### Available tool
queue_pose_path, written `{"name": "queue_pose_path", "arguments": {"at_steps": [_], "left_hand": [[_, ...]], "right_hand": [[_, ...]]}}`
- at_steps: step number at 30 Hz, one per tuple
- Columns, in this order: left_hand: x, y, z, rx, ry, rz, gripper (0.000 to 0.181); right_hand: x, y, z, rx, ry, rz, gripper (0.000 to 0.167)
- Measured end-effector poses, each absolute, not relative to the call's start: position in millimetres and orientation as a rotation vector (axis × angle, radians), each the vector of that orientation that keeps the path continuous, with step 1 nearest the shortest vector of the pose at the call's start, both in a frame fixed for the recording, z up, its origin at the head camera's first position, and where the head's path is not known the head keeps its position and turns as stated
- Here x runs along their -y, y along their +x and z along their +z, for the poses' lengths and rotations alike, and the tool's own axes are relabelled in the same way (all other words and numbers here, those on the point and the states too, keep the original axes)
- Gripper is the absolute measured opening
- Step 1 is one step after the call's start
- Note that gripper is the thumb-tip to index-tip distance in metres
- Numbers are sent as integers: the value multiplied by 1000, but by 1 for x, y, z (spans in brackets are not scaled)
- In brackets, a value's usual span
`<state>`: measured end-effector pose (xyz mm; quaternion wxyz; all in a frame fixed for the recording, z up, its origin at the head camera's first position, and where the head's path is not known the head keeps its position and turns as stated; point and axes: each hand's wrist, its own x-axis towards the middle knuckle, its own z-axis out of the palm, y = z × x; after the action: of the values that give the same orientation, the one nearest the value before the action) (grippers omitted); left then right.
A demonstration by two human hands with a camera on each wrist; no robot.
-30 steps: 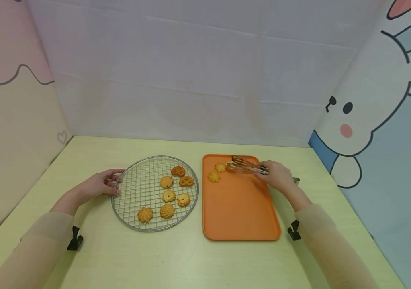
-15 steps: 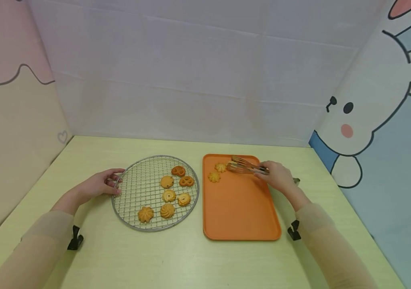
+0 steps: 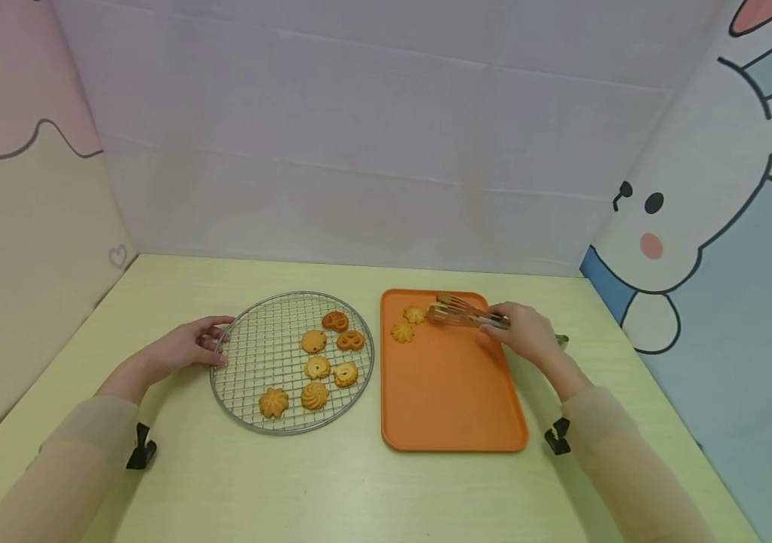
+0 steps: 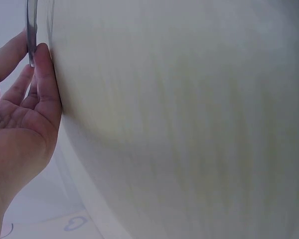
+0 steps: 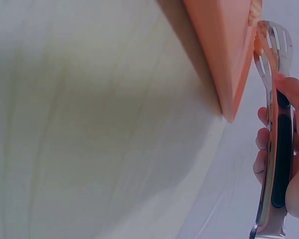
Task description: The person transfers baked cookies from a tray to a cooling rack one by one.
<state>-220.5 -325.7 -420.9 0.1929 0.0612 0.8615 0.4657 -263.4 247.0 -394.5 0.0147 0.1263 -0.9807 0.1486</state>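
My left hand [image 3: 190, 351] pinches the left rim of a round wire cooling rack [image 3: 250, 362]; the left wrist view shows thumb and fingers about that metal rim [image 4: 32, 30]. Pretzel-shaped and flower-shaped cookies lie on its right and front parts, among them a swirled cookie [image 3: 314, 396]. My right hand [image 3: 524, 330] grips metal tongs [image 3: 460, 313] with dark handle pads, over the back of an orange tray [image 3: 453, 400]. Two star-shaped cookies, one of them a front cookie [image 3: 402, 332], lie left of the tong heads. Something yellowish shows by the slotted heads [image 5: 279, 42]; whether they clasp it I cannot tell.
Rack and tray stand side by side on a pale wooden table [image 3: 277, 490], a narrow gap between them. A white wall [image 3: 358, 151] rises behind; patterned side panels, one with a rabbit drawing [image 3: 684, 211], flank the table.
My right hand and the tongs have shifted very slightly to the right. The left hand, rack, tray and the cookies on them have stayed in place.
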Motion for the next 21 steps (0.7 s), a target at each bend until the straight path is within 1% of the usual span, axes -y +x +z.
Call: {"name": "queue_pose_path", "arguments": {"at_steps": [11,21], "left_hand": [[325,-221,-420,-2405,169,1319,83],[327,-222,-423,-2413,175,1310,83]], "right_hand": [[-239,-255,-378,2977,464,477,40],[-220,-245,-360,2940,525,477,38]]}}
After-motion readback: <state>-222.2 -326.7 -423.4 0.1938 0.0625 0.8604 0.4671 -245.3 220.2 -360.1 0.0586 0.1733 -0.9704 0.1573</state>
